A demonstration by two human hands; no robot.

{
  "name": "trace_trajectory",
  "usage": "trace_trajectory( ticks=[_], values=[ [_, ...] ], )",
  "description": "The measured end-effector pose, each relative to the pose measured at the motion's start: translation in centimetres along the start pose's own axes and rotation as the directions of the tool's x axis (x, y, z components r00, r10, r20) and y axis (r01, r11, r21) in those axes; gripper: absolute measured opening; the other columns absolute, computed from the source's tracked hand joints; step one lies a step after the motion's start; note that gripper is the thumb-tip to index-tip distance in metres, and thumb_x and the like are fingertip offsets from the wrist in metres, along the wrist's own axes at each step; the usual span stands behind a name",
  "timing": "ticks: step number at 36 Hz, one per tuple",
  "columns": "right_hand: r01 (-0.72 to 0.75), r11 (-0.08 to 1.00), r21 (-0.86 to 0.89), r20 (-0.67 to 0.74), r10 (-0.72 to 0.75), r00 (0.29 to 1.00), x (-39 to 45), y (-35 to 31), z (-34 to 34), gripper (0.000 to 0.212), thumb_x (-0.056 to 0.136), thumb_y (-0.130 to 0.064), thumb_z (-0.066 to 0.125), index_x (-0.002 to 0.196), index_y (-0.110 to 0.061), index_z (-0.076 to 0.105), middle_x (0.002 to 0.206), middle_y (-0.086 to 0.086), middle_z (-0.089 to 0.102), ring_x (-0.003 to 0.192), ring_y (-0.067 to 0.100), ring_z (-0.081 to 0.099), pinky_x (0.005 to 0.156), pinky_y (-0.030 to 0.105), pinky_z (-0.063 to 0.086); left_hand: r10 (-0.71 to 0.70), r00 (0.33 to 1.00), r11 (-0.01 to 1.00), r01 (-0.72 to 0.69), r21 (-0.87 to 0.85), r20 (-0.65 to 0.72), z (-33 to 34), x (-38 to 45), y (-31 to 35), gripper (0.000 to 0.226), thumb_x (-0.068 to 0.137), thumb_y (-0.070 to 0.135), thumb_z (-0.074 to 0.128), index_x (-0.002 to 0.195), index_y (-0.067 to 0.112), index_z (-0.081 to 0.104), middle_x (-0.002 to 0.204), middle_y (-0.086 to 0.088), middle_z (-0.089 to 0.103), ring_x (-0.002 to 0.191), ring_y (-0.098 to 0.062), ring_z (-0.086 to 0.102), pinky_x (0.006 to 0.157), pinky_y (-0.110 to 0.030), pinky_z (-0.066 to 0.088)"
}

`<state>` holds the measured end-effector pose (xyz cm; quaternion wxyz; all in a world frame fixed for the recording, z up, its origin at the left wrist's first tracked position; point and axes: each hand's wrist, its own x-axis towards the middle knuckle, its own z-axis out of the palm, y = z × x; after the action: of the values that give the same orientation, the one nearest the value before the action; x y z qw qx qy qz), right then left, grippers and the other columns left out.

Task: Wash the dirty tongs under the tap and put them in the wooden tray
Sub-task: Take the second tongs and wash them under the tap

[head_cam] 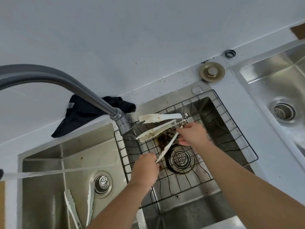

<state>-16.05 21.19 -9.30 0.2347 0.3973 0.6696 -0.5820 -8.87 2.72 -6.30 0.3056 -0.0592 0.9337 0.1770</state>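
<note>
While both hands pinch white tongs (166,147) | left hand (145,167) tip; right hand (192,135) hinge; brown-stained.

Dirty tongs in middle sink
White soiled tongs (158,123) lie spread on wire rack (231,129); slimmer white pair (166,147), possibly tongs, held angled above drain.

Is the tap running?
Cannot tell. No stream shows below the tap spout, though a clear streak like water crosses the left basin.

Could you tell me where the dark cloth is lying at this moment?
In the head view, the crumpled dark navy cloth lies left of centre on the white counter, behind the left steel sink basin and partly under the grey curved tap.
</note>
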Motion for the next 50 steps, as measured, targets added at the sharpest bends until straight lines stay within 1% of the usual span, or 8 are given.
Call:
trace_trajectory(
  ticks=[8, 15, 19, 26, 32, 39, 45, 50],
  values=[
    [0.016, 1.0, -0.001, -0.068, -0.016, 0.998, 0.4, 0.4, 1.2, 0.015, 0.089, -0.01, 0.07, 0.084, -0.019, 0.058, 0.072, 0.009, 0.074, 0.067, 0.023, 0.077, 0.07, 0.044, 0.066, 0.03, 0.999, 0.996, -0.032, 0.085, 0.023, -0.1, -0.1, 0.2, 0.014, 0.099, 0.024, 0.058, 0.097, 0.018, 0.07, 0.087, 0.002, 0.062, 0.076, -0.016, 0.063, 0.071, -0.032, 0.057],
    [0.034, 0.999, 0.03, -0.092, -0.032, 0.995, 0.0, 0.6, 1.4, 0.015, 0.09, -0.011, 0.067, 0.083, -0.02, 0.057, 0.07, 0.008, 0.074, 0.065, 0.023, 0.077, 0.075, 0.044, 0.065, 0.041, 0.999, 0.993, -0.042, 0.112, 0.008, -0.7, -0.6, 0.3, 0.018, 0.101, 0.023, 0.053, 0.088, 0.02, 0.065, 0.082, 0.001, 0.06, 0.071, -0.017, 0.06, 0.062, -0.031, 0.051],
    [0.026, 0.997, 0.071, -0.072, -0.021, 0.997, -0.5, 0.6, 1.4, 0.011, 0.089, -0.009, 0.068, 0.098, -0.01, 0.061, 0.075, 0.012, 0.074, 0.066, 0.023, 0.077, 0.073, 0.043, 0.066, 0.043, 0.999, 0.99, -0.046, 0.133, 0.021, -0.7, -1.1, -0.2, 0.025, 0.099, 0.023, 0.056, 0.075, 0.022, 0.055, 0.083, -0.003, 0.067, 0.067, -0.018, 0.06, 0.062, -0.034, 0.054],
    [0.023, 0.993, 0.112, -0.048, -0.018, 0.999, -2.4, 0.9, 0.6, 0.015, 0.09, -0.006, 0.066, 0.104, -0.004, 0.061, 0.084, 0.017, 0.074, 0.065, 0.019, 0.075, 0.054, 0.026, 0.062, 0.078, 0.997, 0.988, -0.078, 0.135, 0.005, -1.2, -3.0, -0.3, 0.017, 0.1, 0.026, 0.055, 0.091, 0.019, 0.068, 0.083, 0.0, 0.067, 0.068, -0.017, 0.062, 0.062, -0.035, 0.056],
    [-0.009, 0.98, 0.2, -0.014, 0.012, 1.0, -3.2, 1.4, 0.0, 0.032, 0.089, -0.004, 0.066, 0.12, -0.004, 0.058, 0.087, 0.017, 0.073, 0.074, 0.025, 0.076, 0.065, 0.033, 0.063, 0.158, 0.987, 0.971, -0.149, 0.187, -0.037, -2.2, -4.9, 0.3, 0.017, 0.103, 0.026, 0.049, 0.095, 0.02, 0.063, 0.076, 0.007, 0.054, 0.065, -0.014, 0.052, 0.057, -0.027, 0.039],
    [0.007, 0.959, 0.282, 0.016, -0.012, 1.0, -5.6, 1.4, -1.1, 0.043, 0.092, -0.004, 0.065, 0.131, -0.011, 0.05, 0.089, 0.016, 0.071, 0.081, 0.028, 0.074, 0.073, 0.038, 0.062, 0.209, 0.975, 0.958, -0.189, 0.214, -0.073, -3.3, -7.7, 0.4, 0.021, 0.105, 0.029, 0.044, 0.084, 0.027, 0.045, 0.074, 0.01, 0.048, 0.063, -0.014, 0.048, 0.057, -0.027, 0.037],
    [0.073, 0.884, 0.462, 0.095, -0.131, 0.987, -8.1, 1.4, -2.1, 0.074, 0.092, 0.004, 0.064, 0.149, -0.033, 0.033, 0.094, 0.021, 0.067, 0.087, 0.033, 0.07, 0.084, 0.048, 0.061, 0.272, 0.951, 0.941, -0.231, 0.246, -0.147, -4.2, -10.3, -0.1, 0.021, 0.106, 0.033, 0.04, 0.102, 0.023, 0.057, 0.087, 0.012, 0.05, 0.073, -0.012, 0.048, 0.064, -0.025, 0.037],
    [0.097, 0.856, 0.507, 0.154, -0.2, 0.967, -9.9, 0.9, -2.9, 0.045, 0.098, -0.009, 0.063, 0.13, -0.036, 0.049, 0.08, 0.013, 0.065, 0.074, 0.027, 0.066, 0.077, 0.048, 0.062, 0.287, 0.939, 0.943, -0.242, 0.228, -0.188, -5.3, -11.9, -0.6, 0.024, 0.107, 0.034, 0.036, 0.107, 0.025, 0.058, 0.091, 0.01, 0.057, 0.077, -0.013, 0.054, 0.065, -0.025, 0.039]
  ],
)
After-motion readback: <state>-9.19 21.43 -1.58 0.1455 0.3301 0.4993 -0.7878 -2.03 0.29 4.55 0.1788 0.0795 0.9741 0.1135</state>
